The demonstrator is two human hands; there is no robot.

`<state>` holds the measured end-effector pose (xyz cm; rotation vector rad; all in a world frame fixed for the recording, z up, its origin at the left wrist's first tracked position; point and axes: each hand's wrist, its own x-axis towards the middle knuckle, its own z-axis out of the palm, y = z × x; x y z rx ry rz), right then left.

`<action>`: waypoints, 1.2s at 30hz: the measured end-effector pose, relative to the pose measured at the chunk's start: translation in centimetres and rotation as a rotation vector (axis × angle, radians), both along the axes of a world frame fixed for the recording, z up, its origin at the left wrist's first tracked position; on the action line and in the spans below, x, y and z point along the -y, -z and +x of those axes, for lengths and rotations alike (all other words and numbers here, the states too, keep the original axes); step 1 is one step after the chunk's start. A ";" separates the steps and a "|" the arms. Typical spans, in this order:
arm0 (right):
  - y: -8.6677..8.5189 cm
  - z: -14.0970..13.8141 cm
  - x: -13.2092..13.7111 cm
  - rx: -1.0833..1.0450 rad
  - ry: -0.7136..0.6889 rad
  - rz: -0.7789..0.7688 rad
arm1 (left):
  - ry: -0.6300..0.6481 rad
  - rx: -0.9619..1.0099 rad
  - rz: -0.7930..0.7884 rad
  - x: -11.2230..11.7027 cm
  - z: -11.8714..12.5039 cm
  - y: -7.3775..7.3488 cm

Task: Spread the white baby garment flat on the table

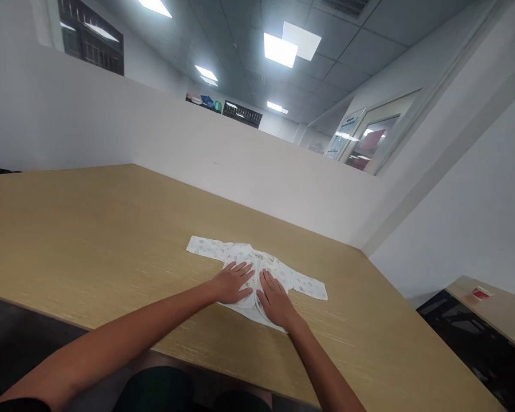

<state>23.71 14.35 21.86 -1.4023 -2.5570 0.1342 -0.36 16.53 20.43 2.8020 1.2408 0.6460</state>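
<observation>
- Plainly, the shirt lies on the table, at 12 o'clock from our body, spread out with its front up.
- Done, as far as we can judge, is the laying out: one sleeve reaches towards 10 o'clock, the other sleeve towards 3 o'clock, and both look nearly straight.
- The collar sits at 12 o'clock on the shirt and the hem at 6 o'clock, partly covered by our right hand and wrist.
- Our left hand rests palm down at 9 o'clock on the body, fingers stretched towards 2 o'clock, gripping nothing.
- Our right hand rests flat at about 4 o'clock, fingers towards 11 o'clock, likewise not grasping anything.
- Pressing the front smooth seems the step in hand; how flat the cloth is under our palms, we cannot tell.
- Neither sleeve is folded in, nor is the hem turned up; whether the front is fastened we cannot make out.
</observation>
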 end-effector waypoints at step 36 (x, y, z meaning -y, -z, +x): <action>-0.6 2.9 -0.4 -0.587 -0.007 0.133 | -0.790 0.781 -0.251 -9.5 -14.4 -2.7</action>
